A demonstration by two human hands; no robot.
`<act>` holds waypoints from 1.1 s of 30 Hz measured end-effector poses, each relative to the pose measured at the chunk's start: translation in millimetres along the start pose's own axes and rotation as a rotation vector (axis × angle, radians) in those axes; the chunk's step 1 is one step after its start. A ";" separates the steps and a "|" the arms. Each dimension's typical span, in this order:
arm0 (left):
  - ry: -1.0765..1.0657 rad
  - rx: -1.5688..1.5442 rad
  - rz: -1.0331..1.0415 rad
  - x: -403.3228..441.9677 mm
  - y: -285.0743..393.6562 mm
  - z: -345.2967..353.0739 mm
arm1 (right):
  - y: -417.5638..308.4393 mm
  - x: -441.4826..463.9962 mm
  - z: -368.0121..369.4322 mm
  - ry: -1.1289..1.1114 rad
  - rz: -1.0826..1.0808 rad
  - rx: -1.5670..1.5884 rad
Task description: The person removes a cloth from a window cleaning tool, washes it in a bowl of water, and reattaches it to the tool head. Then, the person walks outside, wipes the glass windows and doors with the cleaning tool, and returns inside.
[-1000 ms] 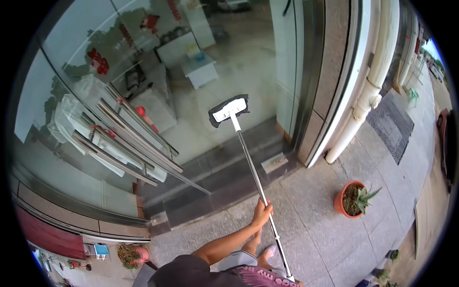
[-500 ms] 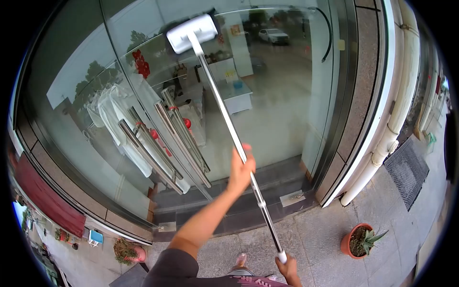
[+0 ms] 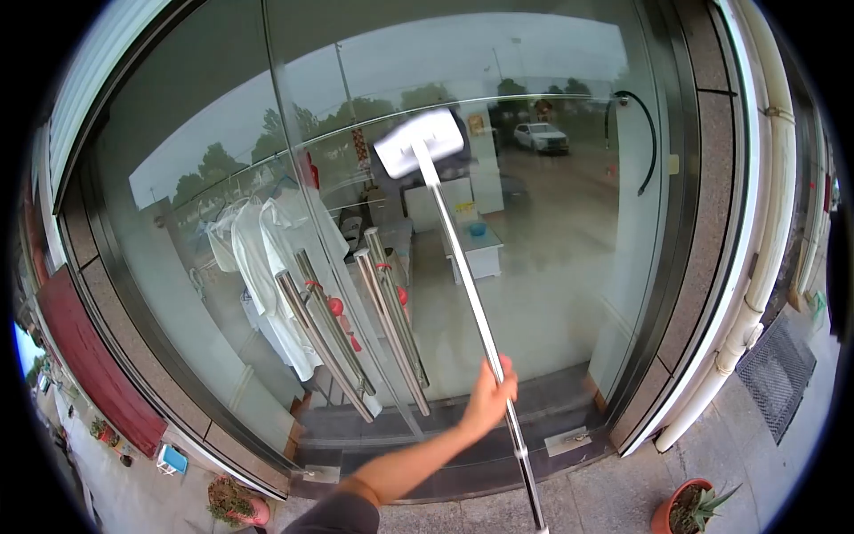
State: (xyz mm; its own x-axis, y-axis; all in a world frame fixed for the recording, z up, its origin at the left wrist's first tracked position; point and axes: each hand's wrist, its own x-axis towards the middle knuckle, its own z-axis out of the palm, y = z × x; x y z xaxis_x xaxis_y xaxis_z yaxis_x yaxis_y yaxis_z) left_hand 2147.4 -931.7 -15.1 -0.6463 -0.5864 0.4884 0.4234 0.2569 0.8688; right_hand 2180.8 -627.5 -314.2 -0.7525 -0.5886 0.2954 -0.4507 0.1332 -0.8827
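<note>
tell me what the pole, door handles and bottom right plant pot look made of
Pole: likely polished metal, given its bright silvery streaks. Door handles: probably stainless steel, shiny with long highlights. Plant pot: orange, fairly dull; plastic or clay, unclear.

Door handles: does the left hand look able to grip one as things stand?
Probably not: the left hand is closed around the pole. Otherwise, the way to the door handles looks free, with nothing visible between.

A long-handled cleaner (image 3: 463, 271), its silver pole slanting down rightward, has its white rectangular head (image 3: 436, 133) raised before the reflective glass door (image 3: 543, 285).
</note>
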 end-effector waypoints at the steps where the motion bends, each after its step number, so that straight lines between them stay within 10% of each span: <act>1: 0.035 0.047 0.166 66.0 53.7 -25.2 | -30.8 71.4 17.1 -0.139 0.092 -0.012; 4: 0.097 0.234 0.391 220.8 232.9 -84.2 | -265.8 206.5 8.3 -0.192 -0.075 0.097; 9: 0.108 0.358 0.400 287.3 388.7 -129.7 | -384.1 241.6 30.4 -0.452 -0.224 0.323; 21: 0.160 0.064 0.205 64.4 136.9 -86.5 | -139.0 63.4 -18.1 -0.555 0.265 -0.077; 23: 0.209 0.008 0.152 39.9 114.1 -72.0 | -122.7 37.6 -40.5 -0.615 0.424 -0.126; 24: 0.217 -0.018 0.123 27.8 105.9 -65.2 | -112.4 25.1 -39.0 -0.298 0.064 -0.127; 33: 0.140 -0.204 -0.100 -71.1 -1.3 18.2 | -78.0 -58.2 -118.5 -0.279 0.498 -0.303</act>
State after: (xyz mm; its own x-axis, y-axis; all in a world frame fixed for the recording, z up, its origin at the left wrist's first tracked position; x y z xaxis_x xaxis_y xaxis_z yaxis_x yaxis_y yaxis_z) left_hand 2181.2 -876.4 -49.4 -0.6028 -0.7054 0.3728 0.4903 0.0411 0.8706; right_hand 2202.9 -509.1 -219.2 -0.7721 -0.5776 -0.2652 -0.2258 0.6394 -0.7350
